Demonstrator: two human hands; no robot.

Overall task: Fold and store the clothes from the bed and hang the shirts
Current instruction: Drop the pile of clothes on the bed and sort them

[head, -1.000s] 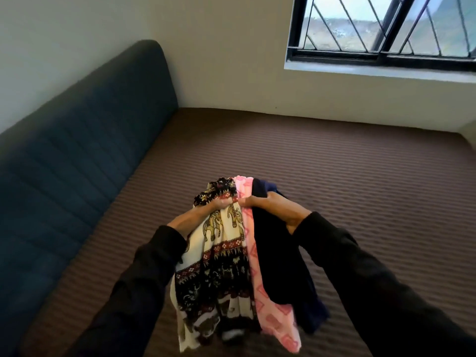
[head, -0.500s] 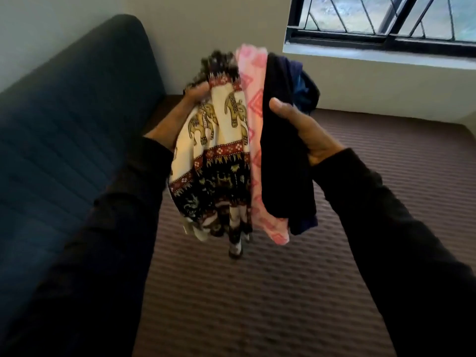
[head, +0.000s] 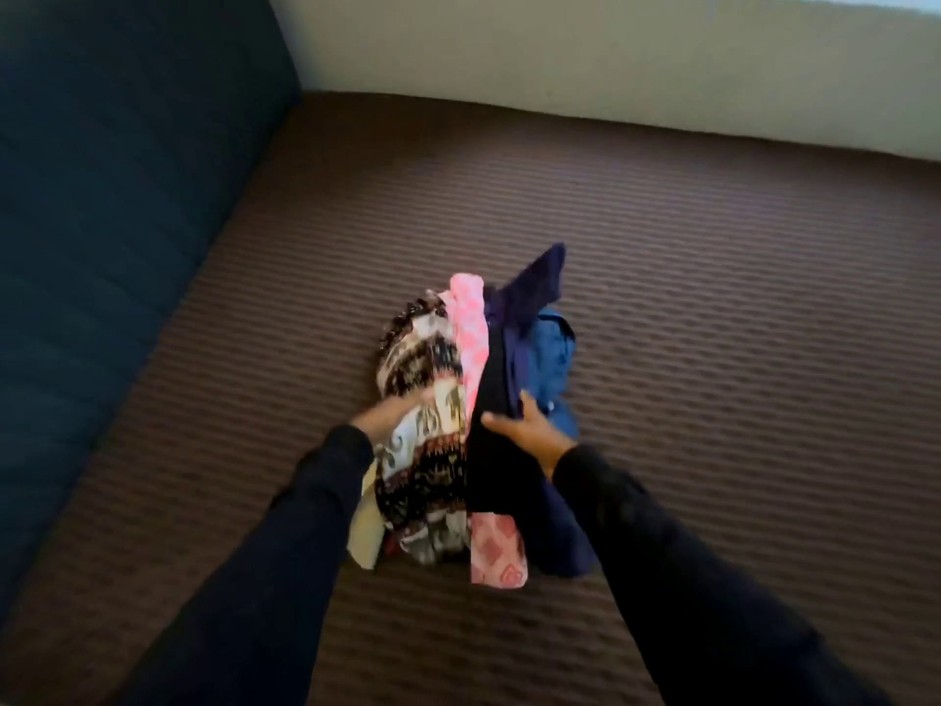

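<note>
Here both hands (head: 529, 430) grip bundled clothes (head: 438, 400).

A bundle of clothes (head: 458, 415) sits at the middle of the frame, on the bed (head: 713, 349) that fills most of the picture. The left hand (head: 389, 415) is at the bundle's left side, the right hand (head: 529, 430) at its right. A headboard (head: 102, 221) runs down the frame's left edge; a wall (head: 611, 58) crosses the top.
</note>
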